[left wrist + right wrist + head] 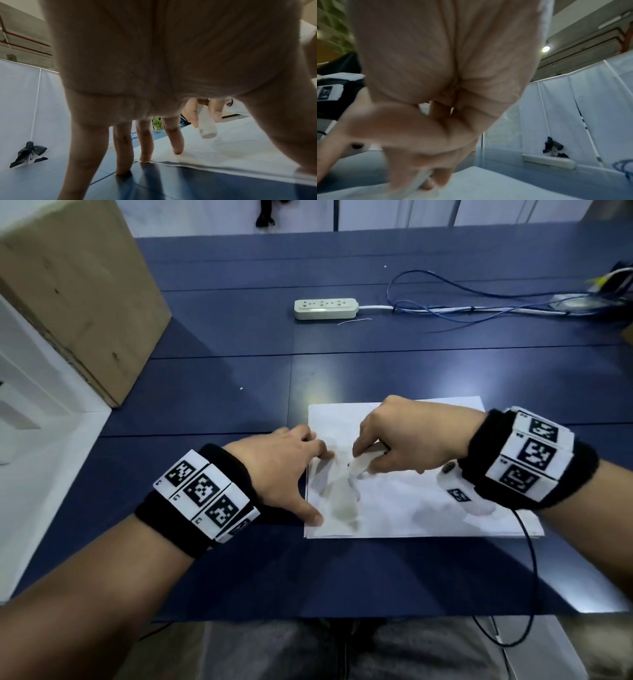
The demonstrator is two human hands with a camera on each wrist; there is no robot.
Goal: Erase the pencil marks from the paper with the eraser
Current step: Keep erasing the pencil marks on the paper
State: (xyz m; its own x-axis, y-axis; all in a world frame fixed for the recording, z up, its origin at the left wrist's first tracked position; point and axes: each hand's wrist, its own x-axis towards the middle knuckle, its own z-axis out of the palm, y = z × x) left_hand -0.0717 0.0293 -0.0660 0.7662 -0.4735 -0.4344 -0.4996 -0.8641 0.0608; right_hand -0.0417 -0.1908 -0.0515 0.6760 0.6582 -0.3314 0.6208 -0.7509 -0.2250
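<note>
A white sheet of paper lies on the blue table in front of me. My right hand pinches a white eraser between thumb and fingers, its tip down on the paper's left part. In the left wrist view the eraser ends in a grey, worn tip just above faint pencil marks. My left hand lies spread with straight fingers on the paper's left edge, some fingertips on the paper, others on the table. The right wrist view is blurred.
A white power strip with blue cables lies farther back on the table. A large cardboard box stands at the back left. A thin black cable hangs from my right wrist over the table's near edge.
</note>
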